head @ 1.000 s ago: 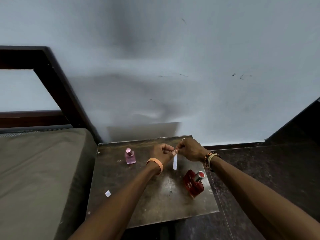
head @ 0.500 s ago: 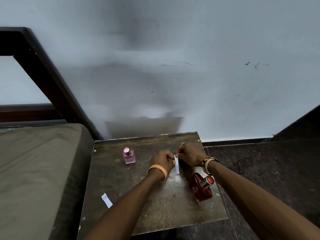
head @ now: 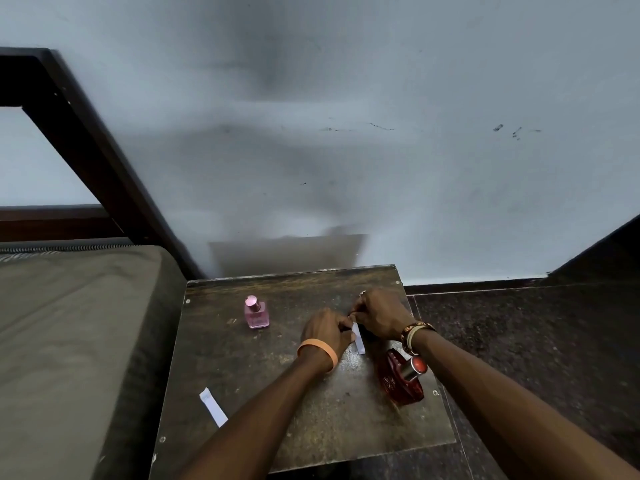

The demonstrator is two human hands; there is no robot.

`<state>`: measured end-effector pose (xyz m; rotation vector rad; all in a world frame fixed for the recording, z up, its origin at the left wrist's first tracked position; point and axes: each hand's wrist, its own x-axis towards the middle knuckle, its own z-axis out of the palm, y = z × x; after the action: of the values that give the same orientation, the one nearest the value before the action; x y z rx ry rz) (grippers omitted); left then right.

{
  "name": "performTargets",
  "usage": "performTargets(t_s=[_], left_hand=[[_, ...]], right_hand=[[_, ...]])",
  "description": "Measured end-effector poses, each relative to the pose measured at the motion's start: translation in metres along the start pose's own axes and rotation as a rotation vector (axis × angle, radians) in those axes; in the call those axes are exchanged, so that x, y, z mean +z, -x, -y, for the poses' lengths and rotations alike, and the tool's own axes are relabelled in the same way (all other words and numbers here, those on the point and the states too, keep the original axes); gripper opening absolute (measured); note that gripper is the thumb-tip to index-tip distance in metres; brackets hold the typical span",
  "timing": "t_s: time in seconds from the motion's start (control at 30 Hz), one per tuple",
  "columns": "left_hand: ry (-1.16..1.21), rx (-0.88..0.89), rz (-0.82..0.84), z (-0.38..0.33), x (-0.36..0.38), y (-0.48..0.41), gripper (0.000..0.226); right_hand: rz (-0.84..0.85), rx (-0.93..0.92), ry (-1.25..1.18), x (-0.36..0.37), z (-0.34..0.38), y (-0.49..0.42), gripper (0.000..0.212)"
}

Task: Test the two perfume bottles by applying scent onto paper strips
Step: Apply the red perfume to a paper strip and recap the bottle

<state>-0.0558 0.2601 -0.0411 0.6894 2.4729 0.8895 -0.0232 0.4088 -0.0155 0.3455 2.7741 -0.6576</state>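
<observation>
Worn table (head: 311,427) by wall: spare strip (head: 213,407) lies front-left, pink bottle (head: 256,313) stands capped, left hand (head: 327,329) and right hand (head: 377,315) both pinch one paper strip (head: 358,339) mid-table, red bottle (head: 403,379) capped at right. Spraying probably not begun.

The bed (head: 69,341) lies left of the bench (head: 277,427). On the bench, the left perfume bottle (head: 256,313) stands far, the right perfume bottle (head: 401,382) by the right edge. Between them the left hand (head: 325,329) and right hand (head: 379,315) pinch a paper strip (head: 358,341); a loose strip (head: 213,407) lies near left.
</observation>
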Motion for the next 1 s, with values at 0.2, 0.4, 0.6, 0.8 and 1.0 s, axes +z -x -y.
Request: performTargets(t_s=[0.2,0.4,0.6,0.8,1.0], left_hand=[[0.022,0.017,-0.026,0.001,0.002,-0.002,0.016],[0.029,0.008,-0.052,0.004,0.006,-0.003,0.011],[0.023,0.038,-0.052,0.002,0.004,0.002,0.015],[0.241,-0.047,-0.177,0.005,0.000,0.031,0.025],[0.359,0.010,-0.097,-0.016,0.007,0.096,0.059]], right_hand=[[-0.025,0.033,-0.059,0.002,-0.005,-0.001,0.017],[-0.042,0.053,-0.113,0.004,-0.008,-0.001,0.014],[-0.083,0.085,-0.225,-0.002,-0.014,0.008,0.023],[-0.250,0.071,-0.394,-0.027,-0.018,0.056,0.033],[-0.339,0.034,-0.431,-0.060,-0.001,0.130,0.046]])
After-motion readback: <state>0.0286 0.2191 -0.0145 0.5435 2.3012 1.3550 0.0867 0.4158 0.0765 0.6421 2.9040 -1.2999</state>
